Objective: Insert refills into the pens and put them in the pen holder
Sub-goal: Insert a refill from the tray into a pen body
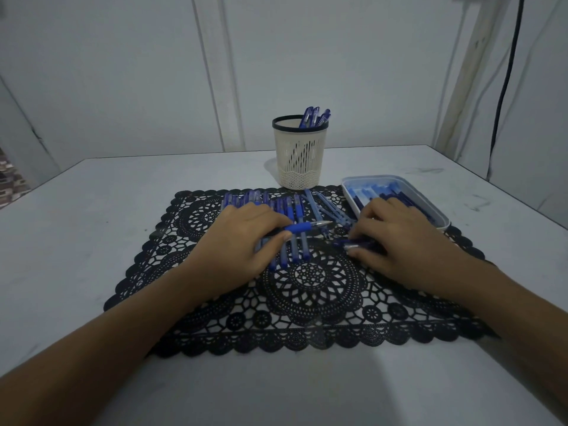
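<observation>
Gripping pen (307,226) in left hand (242,241); right hand (396,238) pinches second pen (353,245) over mat (307,305). Few finished pens (313,116) in pen holder (299,155); row of pens (296,206), refills (327,207) unassembled: task likely early.

near half of mat (307,305) bare; far half crowded by pen row (289,210), loose refills (329,207), tray (396,198), pen holder (299,158).

no readable text

you won't find a word, number or brand to read here. any print on the blue pens (296,207) lying on the mat (307,302), on the pen holder (299,155) or on the tray (373,178) is too small and dim to make out.
</observation>
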`<control>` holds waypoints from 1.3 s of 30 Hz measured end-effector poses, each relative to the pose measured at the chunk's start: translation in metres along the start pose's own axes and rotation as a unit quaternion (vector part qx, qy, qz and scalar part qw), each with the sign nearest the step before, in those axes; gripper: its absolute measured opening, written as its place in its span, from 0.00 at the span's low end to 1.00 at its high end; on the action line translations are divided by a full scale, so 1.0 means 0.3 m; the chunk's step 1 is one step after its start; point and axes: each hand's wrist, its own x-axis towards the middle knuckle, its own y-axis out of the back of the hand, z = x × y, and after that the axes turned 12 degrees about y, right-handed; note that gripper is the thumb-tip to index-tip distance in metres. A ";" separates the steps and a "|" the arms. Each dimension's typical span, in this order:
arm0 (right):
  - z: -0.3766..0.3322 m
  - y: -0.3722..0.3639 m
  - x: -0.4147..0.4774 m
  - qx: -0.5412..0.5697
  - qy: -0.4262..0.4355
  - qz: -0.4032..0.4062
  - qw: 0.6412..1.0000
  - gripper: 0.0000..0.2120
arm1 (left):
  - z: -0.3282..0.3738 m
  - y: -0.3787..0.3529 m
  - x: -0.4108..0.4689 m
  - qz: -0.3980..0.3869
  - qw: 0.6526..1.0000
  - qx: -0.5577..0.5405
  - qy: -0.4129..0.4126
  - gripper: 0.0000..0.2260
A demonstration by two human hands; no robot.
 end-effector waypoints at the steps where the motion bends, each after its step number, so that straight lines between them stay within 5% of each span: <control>1: -0.008 0.010 0.004 0.050 -0.017 0.013 0.998 0.11 | 0.002 0.001 0.000 0.001 1.000 0.000 -0.003 0.14; 5: -0.029 0.026 0.012 0.192 -0.065 0.064 0.977 0.05 | 0.006 0.001 0.000 -0.008 1.000 0.019 -0.015 0.14; 12: -0.042 0.020 0.022 0.245 -0.067 0.089 0.963 0.07 | 0.021 0.004 -0.003 -0.022 0.999 0.018 -0.023 0.13; 22: -0.064 -0.002 0.030 0.264 -0.036 0.143 0.953 0.11 | 0.054 -0.009 -0.001 -0.043 0.999 -0.026 0.012 0.14; 33: -0.071 -0.011 0.037 0.166 0.094 0.163 0.968 0.11 | 0.059 0.005 0.011 -0.130 0.985 -0.101 0.045 0.13; 39: -0.074 -0.039 0.066 0.204 -0.057 0.213 0.954 0.24 | 0.070 0.062 0.057 -0.069 0.989 -0.056 0.120 0.10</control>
